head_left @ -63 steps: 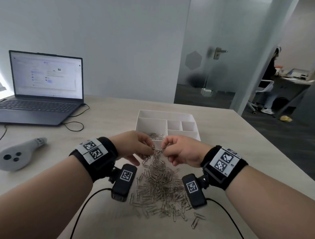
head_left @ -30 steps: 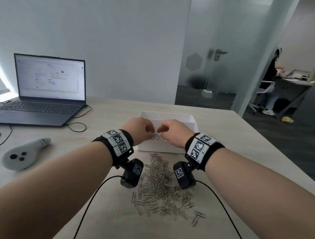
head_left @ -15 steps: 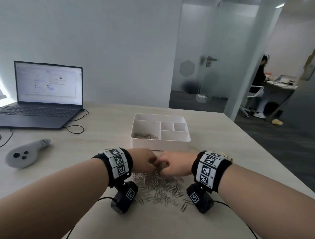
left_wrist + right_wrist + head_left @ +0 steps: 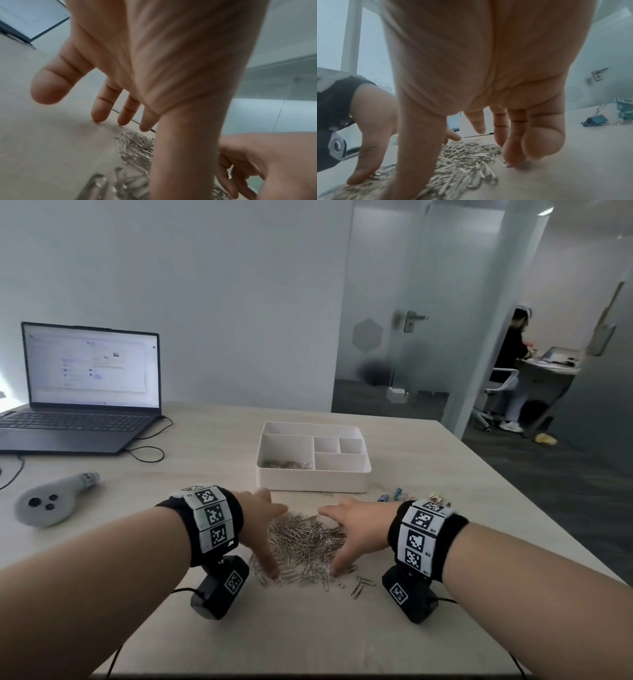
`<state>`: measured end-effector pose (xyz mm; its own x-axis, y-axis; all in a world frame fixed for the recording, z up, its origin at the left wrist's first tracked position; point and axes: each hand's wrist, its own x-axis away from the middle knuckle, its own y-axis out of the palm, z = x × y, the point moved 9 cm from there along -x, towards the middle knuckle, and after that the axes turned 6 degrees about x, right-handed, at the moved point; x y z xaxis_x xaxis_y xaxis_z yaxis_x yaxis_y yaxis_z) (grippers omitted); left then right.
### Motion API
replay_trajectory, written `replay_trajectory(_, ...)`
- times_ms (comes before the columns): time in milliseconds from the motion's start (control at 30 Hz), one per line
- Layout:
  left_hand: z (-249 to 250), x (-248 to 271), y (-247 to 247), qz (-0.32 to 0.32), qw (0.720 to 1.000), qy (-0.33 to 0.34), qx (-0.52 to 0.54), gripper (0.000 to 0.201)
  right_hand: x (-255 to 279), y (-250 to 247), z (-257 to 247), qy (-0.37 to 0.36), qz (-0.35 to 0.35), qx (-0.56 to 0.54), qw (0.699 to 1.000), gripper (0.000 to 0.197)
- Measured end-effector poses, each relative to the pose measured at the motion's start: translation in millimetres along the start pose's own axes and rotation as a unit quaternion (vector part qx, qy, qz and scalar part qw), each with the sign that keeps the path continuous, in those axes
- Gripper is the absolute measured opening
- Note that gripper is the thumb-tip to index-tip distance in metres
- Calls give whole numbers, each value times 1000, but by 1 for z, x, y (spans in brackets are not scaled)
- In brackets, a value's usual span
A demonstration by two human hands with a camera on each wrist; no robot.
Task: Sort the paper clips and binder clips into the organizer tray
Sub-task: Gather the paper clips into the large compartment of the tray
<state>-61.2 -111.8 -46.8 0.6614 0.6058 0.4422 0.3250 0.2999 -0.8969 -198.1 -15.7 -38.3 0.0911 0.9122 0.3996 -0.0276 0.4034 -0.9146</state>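
A heap of silver paper clips (image 4: 305,546) lies on the table in front of a white organizer tray (image 4: 313,484); its large left compartment holds some paper clips (image 4: 286,464). My left hand (image 4: 262,529) flanks the heap's left side with fingers spread and tips on the table. My right hand (image 4: 352,534) flanks the right side the same way, thumb down at the near edge. Both wrist views show straight fingers around the heap (image 4: 467,159) (image 4: 137,146). Coloured binder clips (image 4: 397,495) lie right of the heap, with a blue binder clip (image 4: 595,119) in the right wrist view.
An open laptop (image 4: 85,392) with its cable stands at the back left. A grey controller (image 4: 51,503) lies at the left. A few stray paper clips (image 4: 361,585) lie near the heap. The table's right edge (image 4: 513,491) borders dark floor; a person sits beyond the glass door.
Both hands carried clips to the tray's left compartment, then came back to the heap. They were bunched together over it; now they are spread apart with fingers extended on either side.
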Motion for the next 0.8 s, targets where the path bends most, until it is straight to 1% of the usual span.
replay_trajectory(67, 5, 0, -2, 1, 1000, -1, 12, 126, -4, -2, -3, 4, 11, -21, 1000, 116)
replay_trajectory(167, 19, 0, -7, 26, 999, 21, 42, 107, -10, -5, -13, -7, 23, -78, 997, 95)
replay_trajectory(233, 26, -4, -9, 52, 997, 35, 54, 99, -13, -10, -19, -15, 34, -107, 994, 82)
replay_trajectory(333, 32, -9, -14, 86, 993, 46, 66, 85, -18, -16, -21, -12, 47, -95, 994, 69)
replay_trajectory(400, 34, -10, -18, 94, 992, 49, 73, 74, -22, -17, -20, -6, 49, -99, 994, 58)
replay_trajectory(467, 35, -10, -20, 97, 989, 53, 95, 60, -26, -17, -16, 1, 49, -127, 991, 49)
replay_trajectory(533, 34, -13, -21, 91, 983, 55, 149, 50, -31, -16, -12, 6, 49, -172, 984, 41)
replay_trajectory(600, 30, -16, -19, 82, 971, 56, 216, 45, -36, -15, -8, 6, 54, -216, 975, 32)
replay_trajectory(667, 25, -18, -19, 85, 960, 59, 259, 36, -39, -14, -4, 3, 58, -263, 963, 23)
replay_trajectory(733, 21, -21, -19, 91, 950, 66, 290, 25, -40, -13, -1, 2, 62, -313, 948, 19)
replay_trajectory(800, 18, -23, -19, 90, 941, 73, 319, 19, -42, -10, 2, -1, 64, -361, 930, 17)
